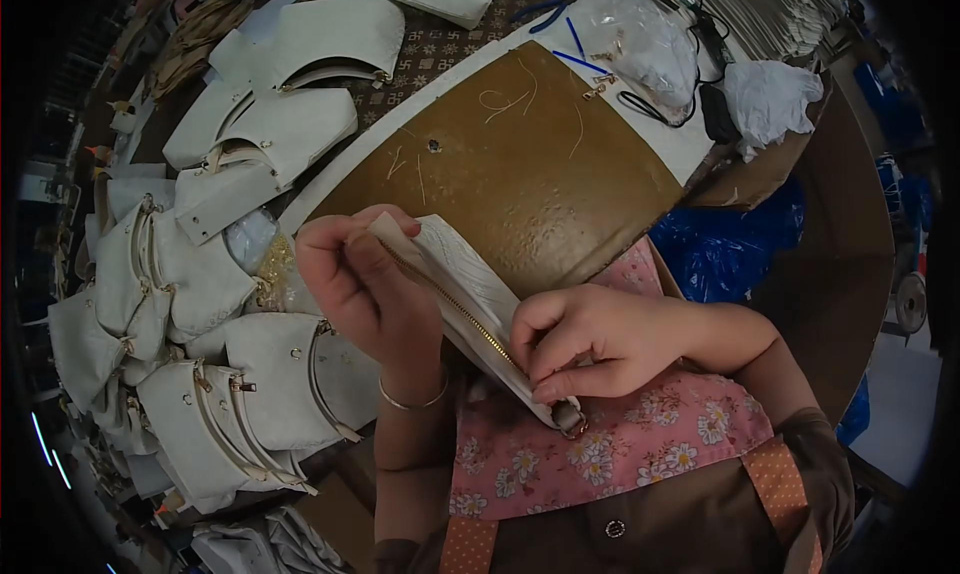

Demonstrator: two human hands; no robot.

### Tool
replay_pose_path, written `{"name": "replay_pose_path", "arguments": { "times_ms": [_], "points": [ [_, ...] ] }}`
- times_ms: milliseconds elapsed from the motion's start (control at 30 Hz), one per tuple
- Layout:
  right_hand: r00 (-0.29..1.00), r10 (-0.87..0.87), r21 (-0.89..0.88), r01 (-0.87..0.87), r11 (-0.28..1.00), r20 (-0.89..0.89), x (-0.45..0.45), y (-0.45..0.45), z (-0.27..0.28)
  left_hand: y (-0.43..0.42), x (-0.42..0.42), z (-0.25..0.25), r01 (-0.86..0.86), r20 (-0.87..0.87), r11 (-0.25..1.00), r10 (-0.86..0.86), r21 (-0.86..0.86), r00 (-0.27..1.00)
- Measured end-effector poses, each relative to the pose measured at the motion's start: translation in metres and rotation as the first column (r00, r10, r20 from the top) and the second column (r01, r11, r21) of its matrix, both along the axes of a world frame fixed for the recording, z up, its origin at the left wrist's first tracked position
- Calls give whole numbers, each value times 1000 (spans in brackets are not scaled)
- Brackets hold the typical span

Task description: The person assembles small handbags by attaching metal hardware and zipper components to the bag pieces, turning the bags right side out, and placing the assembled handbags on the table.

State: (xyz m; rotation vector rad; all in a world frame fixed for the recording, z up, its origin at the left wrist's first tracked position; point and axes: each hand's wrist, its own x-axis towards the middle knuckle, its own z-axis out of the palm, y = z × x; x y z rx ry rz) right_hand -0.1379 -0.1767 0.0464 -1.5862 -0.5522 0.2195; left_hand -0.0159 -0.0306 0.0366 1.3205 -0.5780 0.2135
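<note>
A white quilted bag (465, 264) with a gold zipper (475, 326) along its opening is held aslant above my lap. My left hand (370, 279) grips its upper end, thumb and fingers pressed on the edge beside the zipper. Lower down, my right hand (590, 344) pinches the bag near the zipper's lower part. A metal ring fitting (570, 419) shows at the bag's lower end, over the pink floral apron (620, 444). Behind the hands lies a brown board (520, 164) with loose threads on it.
Many white bags (290, 369) are piled at the left, more (340, 36) at the upper left. At the upper right are a clear plastic bag (640, 49), blue pens, black cord and a crumpled white bag (770, 99). A cardboard box (835, 244) with blue plastic (730, 244) stands right.
</note>
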Motion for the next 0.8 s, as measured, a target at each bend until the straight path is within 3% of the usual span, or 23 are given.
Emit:
{"name": "replay_pose_path", "arguments": {
  "times_ms": [233, 300, 433, 500, 700, 800],
  "points": [
    [998, -46, -69, 49, 996, 41, -13, 8, 12, 4, 4, -4, -11, -15, 999, 11, 34, 1000],
    [996, 70, -323, -50, 945, 51, -23, 6, 36, 4, 3, -4, -12, -7, 998, 13, 67, 1000],
    [997, 71, -312, -60, 948, 24, -18, 5, 29, 2, 2, -2, -21, -74, 998, 25, 63, 997],
    [1000, -20, 1, 20, 1000, -1, -14, 6, 13, 4, 6, -2, -38, -122, 996, 47, 81, 991],
    [995, -86, 12, 87, 996, -53, -11, 12, 5, 18, 17, -22, -44, -186, 994, 62, 98, 981],
    [993, -59, -12, 58, 998, -107, -7, 10, 7, 23, 22, -30, 238, -357, 969, -246, -67, 901]
  ]
}}
